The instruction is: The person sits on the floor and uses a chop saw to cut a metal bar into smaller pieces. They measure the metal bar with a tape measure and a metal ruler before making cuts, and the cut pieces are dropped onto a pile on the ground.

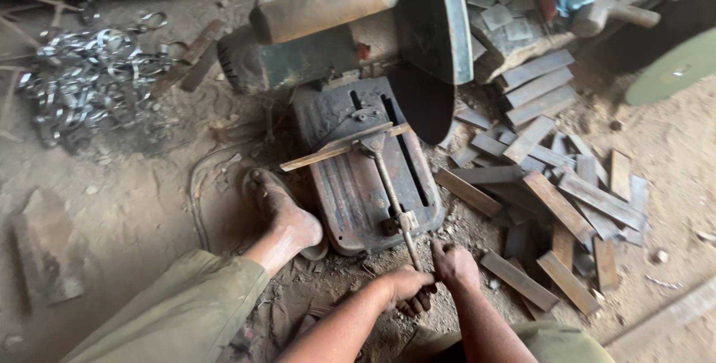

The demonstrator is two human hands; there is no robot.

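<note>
Both hands, left hand (409, 288) & right hand (453, 264), fingers closed tight round crank end of the rusty threaded steel vise rod (393, 197) on the cut-off saw's worn metal base (350, 184); rusty flat steel strips (556, 203) piled nearby on dirt floor (142, 206).

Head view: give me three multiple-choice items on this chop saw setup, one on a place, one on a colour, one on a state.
1. Where does the heap of cut flat bars lie?
A. right of the saw base
B. left of it
C. on top of it

2. What colour is the disc at the right edge?
A. red
B. green
C. white

3. How do the hands meet the vise crank?
A. both grip its near end
B. only one touches it
C. neither touches it

Answers: 1 A, the bars spread over the ground right of the base. 2 B, it is pale green. 3 A, left hand and right hand close around the handle end.
</note>
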